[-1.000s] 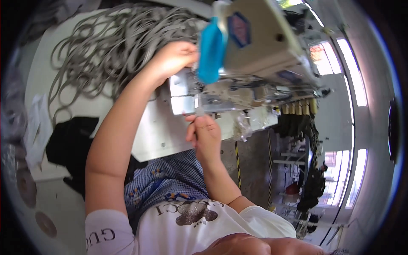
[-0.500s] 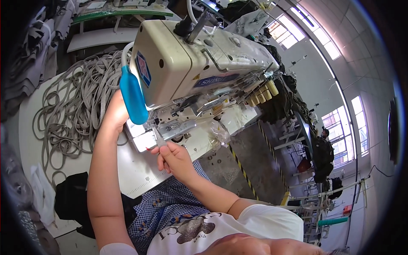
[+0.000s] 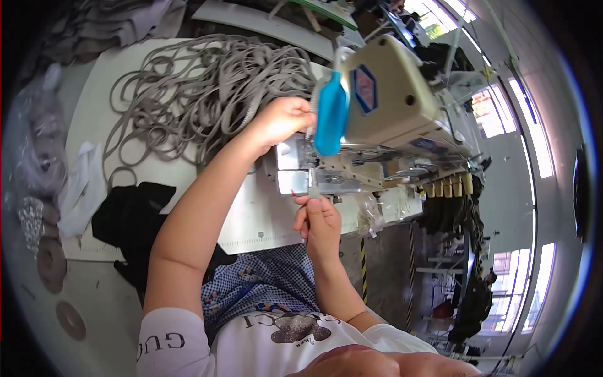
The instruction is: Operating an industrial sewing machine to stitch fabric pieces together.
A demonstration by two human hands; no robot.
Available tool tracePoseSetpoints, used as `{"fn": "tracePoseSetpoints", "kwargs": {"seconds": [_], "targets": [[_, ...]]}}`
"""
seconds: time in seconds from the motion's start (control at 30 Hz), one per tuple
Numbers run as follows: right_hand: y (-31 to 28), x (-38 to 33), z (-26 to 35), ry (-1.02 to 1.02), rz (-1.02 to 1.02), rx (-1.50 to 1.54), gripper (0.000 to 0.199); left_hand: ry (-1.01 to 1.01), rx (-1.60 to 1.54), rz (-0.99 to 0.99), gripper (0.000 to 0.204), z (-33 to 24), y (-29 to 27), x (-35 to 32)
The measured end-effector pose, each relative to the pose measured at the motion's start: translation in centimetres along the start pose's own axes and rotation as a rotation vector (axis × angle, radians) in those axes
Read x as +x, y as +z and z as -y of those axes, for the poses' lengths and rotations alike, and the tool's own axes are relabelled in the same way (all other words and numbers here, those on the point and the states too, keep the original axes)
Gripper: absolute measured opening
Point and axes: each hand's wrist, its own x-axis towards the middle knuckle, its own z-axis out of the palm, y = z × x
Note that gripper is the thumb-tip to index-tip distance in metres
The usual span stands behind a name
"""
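Note:
A cream sewing machine (image 3: 392,94) stands on a white table. Its metal plate (image 3: 292,179) faces me, and a blue oval pad (image 3: 331,119) hangs at its left end. My right hand (image 3: 319,220), in front of the plate, pinches a narrow grey strap (image 3: 313,186) between thumb and fingers. This strap runs away from me over the plate toward the presser foot. Behind the plate, my left hand (image 3: 282,122) is closed at the fingertips on the far stretch of strap, close beside the blue pad. Its fingertips are partly blurred. A small red bit (image 3: 294,194) shows by my right fingers.
A heap of tangled grey straps (image 3: 232,88) covers the table's far left. Black cloth (image 3: 135,217) and a white cloth (image 3: 81,188) lie at the left. Clear plastic (image 3: 372,213) sits right of the plate. Cream thread knobs (image 3: 449,186) line the machine's right side.
The view has turned, so the machine appears farther right and more of the heap shows. My left hand, mostly hidden behind the blue pad before, is now visible. My right hand still pinches the strap.

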Motion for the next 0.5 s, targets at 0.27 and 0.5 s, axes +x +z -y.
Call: {"fn": "tracePoseSetpoints", "kwargs": {"seconds": [0.27, 0.5], "targets": [[0.34, 0.01, -0.56, -0.083, -0.016, 0.013, 0.028, 0.023, -0.152, 0.043, 0.016, 0.71, -0.20, 0.10], [0.21, -0.04, -0.82, -0.099, -0.042, -0.001, 0.027, 0.011, -0.112, 0.061, 0.015, 0.67, -0.07, 0.18]]}}
